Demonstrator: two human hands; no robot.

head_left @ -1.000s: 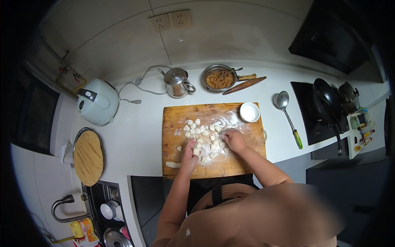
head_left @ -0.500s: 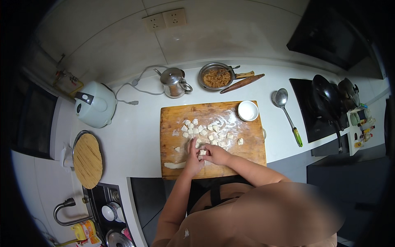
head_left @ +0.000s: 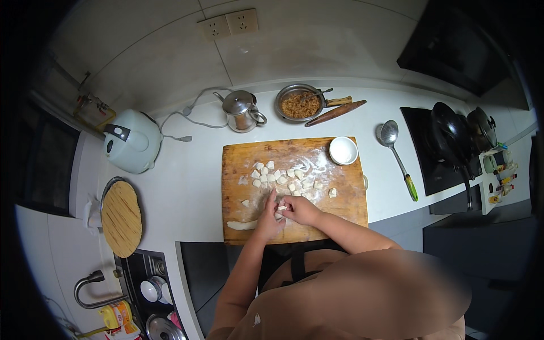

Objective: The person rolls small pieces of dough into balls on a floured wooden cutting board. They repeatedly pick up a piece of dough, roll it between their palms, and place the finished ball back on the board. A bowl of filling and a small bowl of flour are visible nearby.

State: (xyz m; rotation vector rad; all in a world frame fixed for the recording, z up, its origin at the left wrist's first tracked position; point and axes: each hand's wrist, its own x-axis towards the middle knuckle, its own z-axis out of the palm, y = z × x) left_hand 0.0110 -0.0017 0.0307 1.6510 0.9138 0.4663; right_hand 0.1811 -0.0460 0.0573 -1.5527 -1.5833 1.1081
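A small white piece of dough is pinched between my two hands, low over the near part of a floured wooden board. My left hand steadies it from the left, its fingers stretched forward and the thumb side against the dough. From the right, my right hand grips the same piece with bent fingers, which partly hide it. Just beyond my fingers lie several cut dough pieces dusted with flour. Beside my left wrist, a strip of dough rests along the board's near edge.
A white bowl stands on the board's far right corner. Behind are a metal kettle, a pan of brown filling and a wooden rolling pin. Rightward lie a skimmer and stove; leftward, a round tray and rice cooker.
My right fingers have closed further over the piece of dough, so less of it shows. Both hands stay at nearly the same spot over the board.
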